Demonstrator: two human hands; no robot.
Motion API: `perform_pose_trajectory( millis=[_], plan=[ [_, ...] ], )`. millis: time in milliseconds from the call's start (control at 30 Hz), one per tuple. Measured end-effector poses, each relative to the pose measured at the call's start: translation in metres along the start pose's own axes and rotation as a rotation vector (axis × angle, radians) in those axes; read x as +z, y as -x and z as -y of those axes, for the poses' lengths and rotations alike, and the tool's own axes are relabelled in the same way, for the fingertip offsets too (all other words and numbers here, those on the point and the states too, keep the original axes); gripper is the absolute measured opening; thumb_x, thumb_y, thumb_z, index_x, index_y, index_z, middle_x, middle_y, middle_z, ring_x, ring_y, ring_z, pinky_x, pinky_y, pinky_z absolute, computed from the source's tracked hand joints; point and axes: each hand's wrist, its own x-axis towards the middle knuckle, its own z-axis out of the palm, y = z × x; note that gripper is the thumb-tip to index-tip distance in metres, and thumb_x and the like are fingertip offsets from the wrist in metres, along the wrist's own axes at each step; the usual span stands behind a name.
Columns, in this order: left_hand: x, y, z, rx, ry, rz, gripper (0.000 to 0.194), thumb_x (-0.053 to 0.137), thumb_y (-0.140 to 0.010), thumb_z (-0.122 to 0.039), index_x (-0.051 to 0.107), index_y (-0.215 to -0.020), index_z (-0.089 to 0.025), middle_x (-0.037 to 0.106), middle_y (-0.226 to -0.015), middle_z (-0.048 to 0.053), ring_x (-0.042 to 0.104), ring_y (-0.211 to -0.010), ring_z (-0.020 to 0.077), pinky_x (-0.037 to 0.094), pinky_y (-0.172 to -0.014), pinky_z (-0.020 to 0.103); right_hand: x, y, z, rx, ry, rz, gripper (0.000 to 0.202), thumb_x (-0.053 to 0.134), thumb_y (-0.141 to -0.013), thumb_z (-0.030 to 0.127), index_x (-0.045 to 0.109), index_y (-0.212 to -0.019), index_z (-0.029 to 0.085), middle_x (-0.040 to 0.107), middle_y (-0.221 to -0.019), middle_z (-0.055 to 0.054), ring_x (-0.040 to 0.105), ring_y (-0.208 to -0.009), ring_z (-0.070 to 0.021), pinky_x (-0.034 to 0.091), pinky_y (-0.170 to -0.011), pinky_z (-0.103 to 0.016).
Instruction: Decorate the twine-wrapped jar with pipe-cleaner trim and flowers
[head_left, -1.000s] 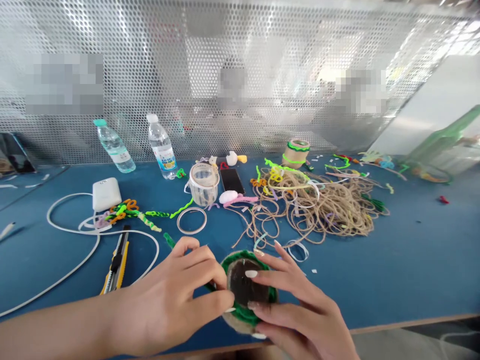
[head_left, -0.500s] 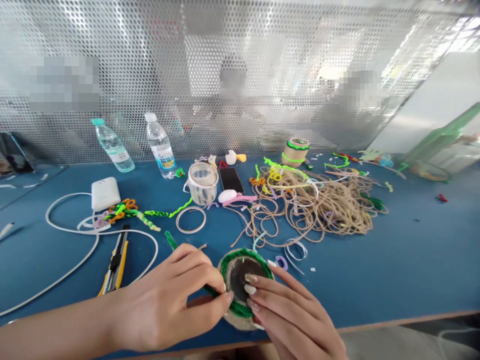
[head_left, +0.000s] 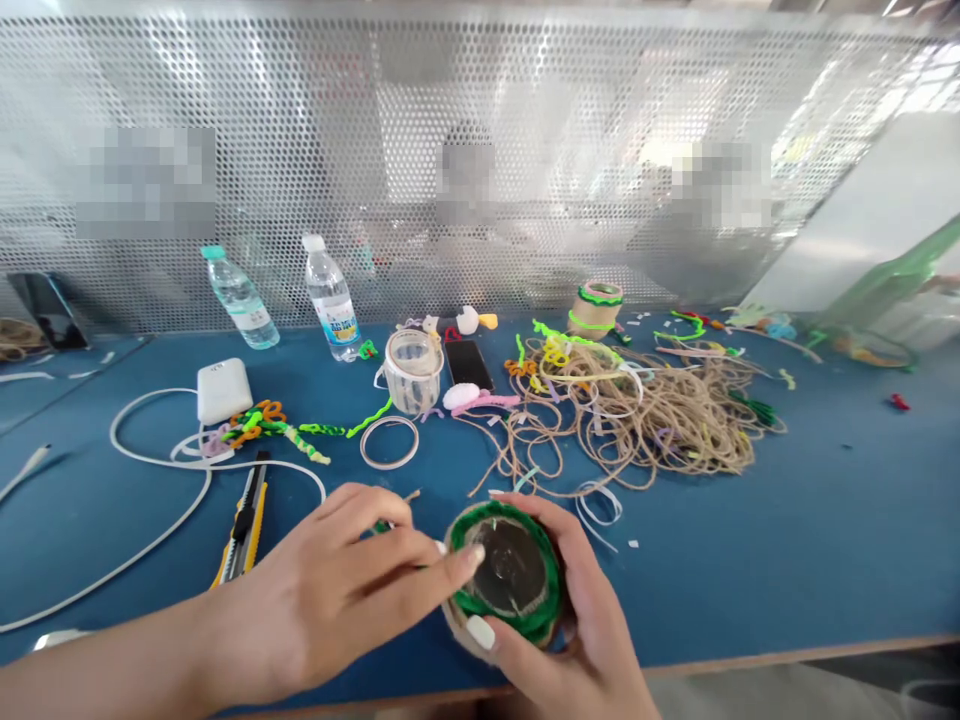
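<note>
My right hand [head_left: 574, 610] is wrapped around a round jar [head_left: 469, 640] covered in twine, its dark circular face tilted up towards me. A fuzzy dark green pipe cleaner [head_left: 551, 590] rings that face. From the left, my left hand [head_left: 360, 590] is closed at the ring's edge, thumb and forefinger on the pipe cleaner. One fingertip reaches over the rim. A loose green end shows behind the left fingers; the rest of it is hidden by them.
A tangled heap of twine [head_left: 675, 410] lies right of centre. Beyond my hands are a clear plastic cup [head_left: 414, 375], a tape ring [head_left: 389, 443] and a phone [head_left: 469, 365]. A yellow utility knife [head_left: 244, 525], white cable [head_left: 270, 463] and two water bottles [head_left: 334, 305] are left.
My right hand has moved from lying across the dark face to gripping the jar's side, thumb at the front. The left fingertip has slid over the rim. The view has shifted slightly.
</note>
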Motion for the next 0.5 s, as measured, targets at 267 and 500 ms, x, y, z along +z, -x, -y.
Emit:
perform_pose_trajectory(
  millis=[267,500],
  plan=[
    [0.004,0.000,0.002,0.003,0.286,0.093,0.024,0.041,-0.099,-0.024,0.052,-0.120,-0.020,0.061,-0.078,-0.001,0.051,-0.063,0.0104,0.039,-0.058,0.022,-0.031,-0.017,-0.008,0.146,-0.326,0.452,0.075,0.079,-0.068,0.031,0.038,-0.131,0.029,0.051,-0.127,-0.007,0.055,-0.112,-0.0235,0.048,-0.094,-0.035],
    [-0.006,-0.009,-0.012,-0.297,0.535,0.227,0.027,0.033,-0.101,-0.030,0.058,-0.109,-0.026,0.060,-0.089,-0.002,0.058,-0.077,0.0082,0.045,-0.068,0.017,-0.036,-0.028,-0.004,0.119,-0.290,0.539,0.078,0.080,-0.067,0.028,0.039,-0.132,0.027,0.053,-0.123,-0.006,0.055,-0.110,-0.0221,0.045,-0.095,-0.034]
  ],
)
